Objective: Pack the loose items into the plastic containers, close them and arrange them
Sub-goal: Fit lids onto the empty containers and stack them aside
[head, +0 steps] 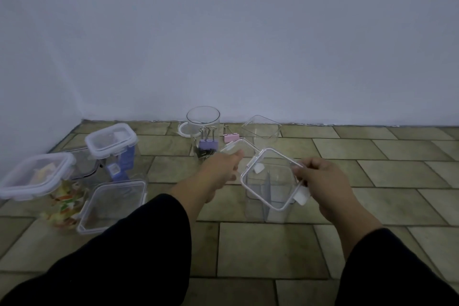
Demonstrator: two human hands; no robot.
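Observation:
My right hand grips a clear square lid with white clip tabs by its right edge, held tilted just above an open clear square container with a divider inside. My left hand reaches forward to the left of that lid, its thumb at the edge of a second clear lid; whether it grips that lid is unclear. Behind stands a round clear jar holding purple binder clips. A pink binder clip lies loose on the floor.
An empty clear square container stands by the wall, and a white round lid lies behind the jar. At left are two closed containers and a clear lidded box. The tiled floor meets the wall.

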